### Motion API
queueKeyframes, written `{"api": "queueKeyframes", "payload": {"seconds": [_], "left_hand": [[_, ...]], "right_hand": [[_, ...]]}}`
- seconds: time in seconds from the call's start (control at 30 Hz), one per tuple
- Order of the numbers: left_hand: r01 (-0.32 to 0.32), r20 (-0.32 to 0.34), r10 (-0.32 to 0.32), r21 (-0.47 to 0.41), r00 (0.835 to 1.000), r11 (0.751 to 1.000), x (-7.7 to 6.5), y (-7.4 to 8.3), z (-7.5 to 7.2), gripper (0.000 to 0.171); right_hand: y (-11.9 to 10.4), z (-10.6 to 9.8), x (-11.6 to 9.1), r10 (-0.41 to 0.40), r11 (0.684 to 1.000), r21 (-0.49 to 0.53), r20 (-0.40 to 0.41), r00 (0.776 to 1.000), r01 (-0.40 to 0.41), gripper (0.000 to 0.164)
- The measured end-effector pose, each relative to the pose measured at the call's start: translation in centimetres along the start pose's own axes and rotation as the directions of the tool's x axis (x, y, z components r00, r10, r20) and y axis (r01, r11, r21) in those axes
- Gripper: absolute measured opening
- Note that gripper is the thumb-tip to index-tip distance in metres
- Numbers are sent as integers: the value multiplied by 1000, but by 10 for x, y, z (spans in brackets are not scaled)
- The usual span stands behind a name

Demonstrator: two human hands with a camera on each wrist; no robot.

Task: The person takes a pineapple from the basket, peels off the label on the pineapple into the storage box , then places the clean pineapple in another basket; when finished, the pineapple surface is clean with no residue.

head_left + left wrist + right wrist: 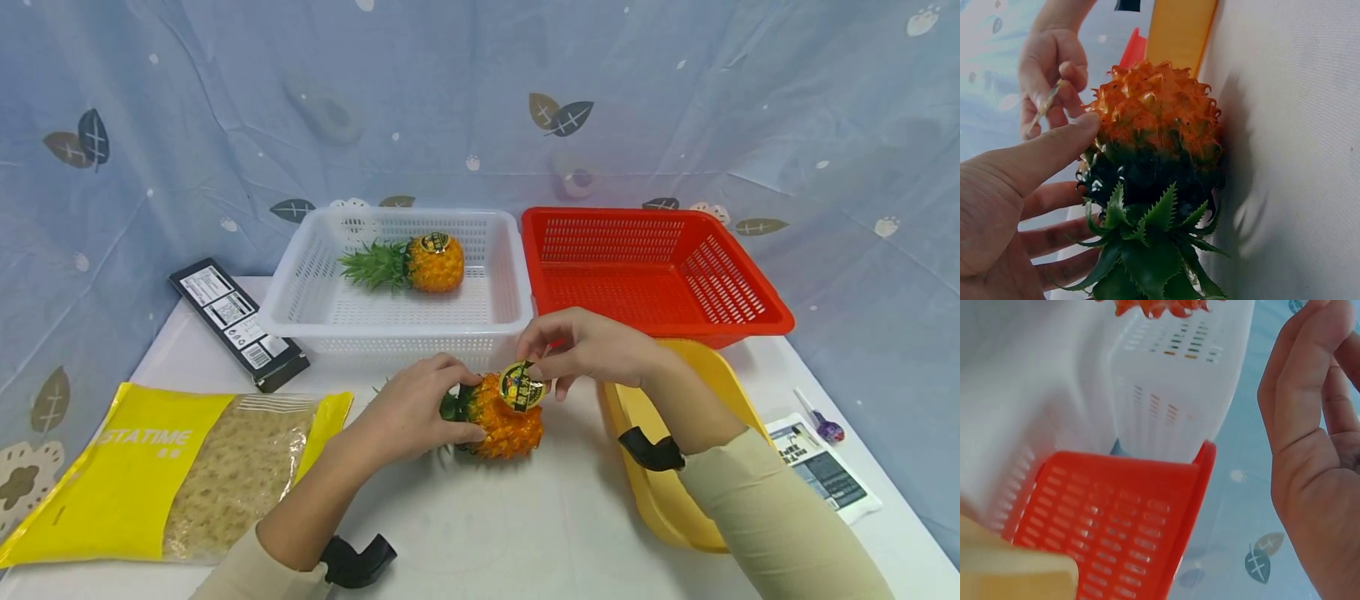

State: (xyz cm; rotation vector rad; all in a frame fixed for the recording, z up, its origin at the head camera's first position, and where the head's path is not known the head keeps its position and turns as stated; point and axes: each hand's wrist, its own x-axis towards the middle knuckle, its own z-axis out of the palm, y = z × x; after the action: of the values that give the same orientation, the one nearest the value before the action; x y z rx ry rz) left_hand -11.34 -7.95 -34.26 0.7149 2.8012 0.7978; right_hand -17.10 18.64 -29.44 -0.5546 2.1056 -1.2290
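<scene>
On the white table lies an orange toy-like pineapple [504, 435] with green leaves pointing left. My left hand [412, 408] holds it near the leaf end, thumb on one side and fingers reaching along the other, as the left wrist view shows. A round black-and-gold sticker [521, 387] is pinched between the thumb and fingers of my right hand [596, 350], just over the fruit's upper side. Seen edge-on in the left wrist view, the sticker [1047, 103] stands apart from the pineapple [1154, 112]. The right wrist view shows my right hand's [1316, 425] curled fingers, their tips cut off.
A white basket [397, 330] behind my hands holds another pineapple [437, 268] with a similar sticker. Right of it stands a red basket [600, 292]. Under my right forearm is a yellow bin [660, 512], with a lollipop [830, 430] and packet [832, 479] beyond. Leftward lie a yellow bag [112, 492] and black box [240, 321].
</scene>
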Motion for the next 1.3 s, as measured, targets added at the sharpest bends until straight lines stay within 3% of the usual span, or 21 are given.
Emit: {"api": "queueKeyframes", "payload": {"seconds": [0.33, 0.6, 0.87, 1.3], "left_hand": [[-35, -19, 35, -1, 999, 999, -2, -3, 0, 58], [-32, -11, 32, -8, 999, 999, -3, -4, -2, 59], [-20, -1, 20, -30, 1000, 999, -2, -5, -1, 60], [-28, -2, 28, -28, 1000, 999, -1, -4, -1, 59]], "right_hand": [[3, -13, -15, 23, 999, 25, 16, 1000, -23, 13], [8, -28, -28, -8, 1000, -10, 34, 999, 9, 14], [12, -48, -49, -27, 999, -32, -12, 1000, 26, 12], [37, -75, -74, 71, 994, -81, -53, 996, -75, 16]]}}
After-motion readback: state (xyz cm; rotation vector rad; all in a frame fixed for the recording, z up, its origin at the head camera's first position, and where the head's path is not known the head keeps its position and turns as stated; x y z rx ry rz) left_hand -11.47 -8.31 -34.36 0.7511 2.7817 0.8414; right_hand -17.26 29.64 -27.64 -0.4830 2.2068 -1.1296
